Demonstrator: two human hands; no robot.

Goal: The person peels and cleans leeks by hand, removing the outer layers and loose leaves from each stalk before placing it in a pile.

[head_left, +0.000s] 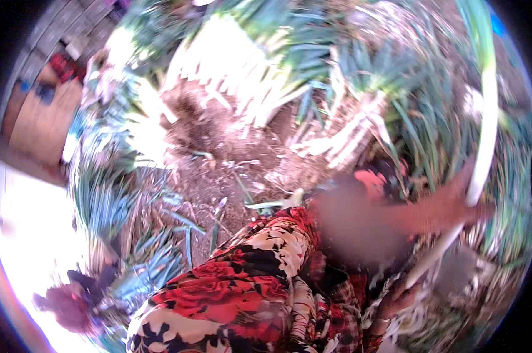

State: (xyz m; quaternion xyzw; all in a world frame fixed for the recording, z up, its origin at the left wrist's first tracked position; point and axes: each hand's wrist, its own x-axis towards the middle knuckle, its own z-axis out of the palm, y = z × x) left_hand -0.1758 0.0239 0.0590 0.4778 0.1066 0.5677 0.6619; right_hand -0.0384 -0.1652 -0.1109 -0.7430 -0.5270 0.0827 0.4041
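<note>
Crumbly brown soil [210,176] amid strappy greens [104,182], both hands [465,209] curled round one smooth, white-shafted stalk [488,117].

Site type: produce-handling area, farm or produce store; which of these cannot be determined. Indicators: soil-covered ground [204,176] littered with leaf scraps [188,222]; leeks [233,56] heaped in bulk around it; grey blockwork [57,32] at upper left.
</note>
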